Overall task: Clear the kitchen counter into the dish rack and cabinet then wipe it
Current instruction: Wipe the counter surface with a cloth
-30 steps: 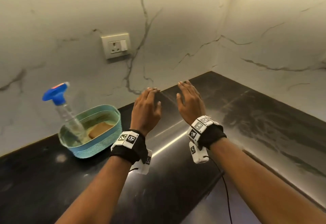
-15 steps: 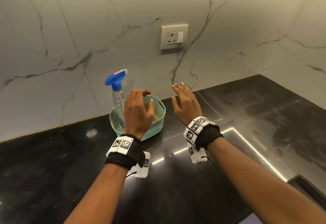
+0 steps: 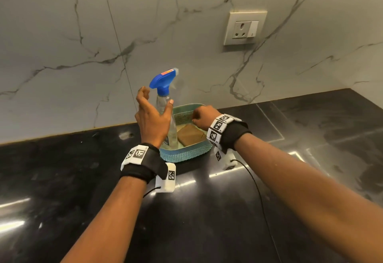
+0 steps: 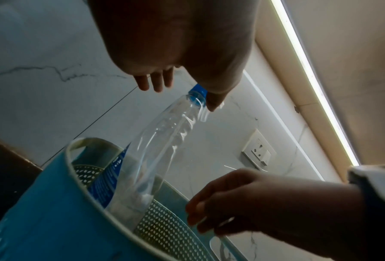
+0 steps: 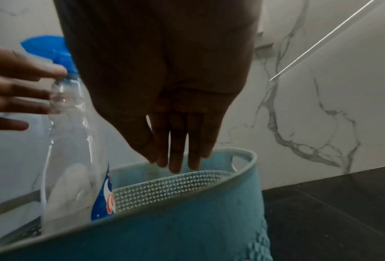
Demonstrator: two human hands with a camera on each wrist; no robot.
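A clear spray bottle (image 3: 163, 84) with a blue trigger head stands tilted in a teal perforated basket (image 3: 186, 155) on the black counter by the wall. A brown sponge (image 3: 190, 135) lies flat in the basket. My left hand (image 3: 156, 100) is open around the bottle's neck, thumb on one side and straight fingers (image 5: 30, 91) on the other, at most brushing it. My right hand (image 3: 200, 116) hovers over the basket's right side with straight fingers (image 5: 176, 155) pointing down past the rim (image 5: 187, 183). The bottle (image 4: 164, 137) holds a little liquid.
A white wall socket (image 3: 244, 27) sits on the marble backsplash above and right of the basket. The glossy black counter (image 3: 207, 211) stretches to both sides and meets a side wall at the far right. A thin black cable (image 3: 259, 190) hangs from my right wrist.
Both hands moved left and forward to the basket. The left hand rose to the bottle's neck and the right hand dropped over the basket, fingers turned downward.
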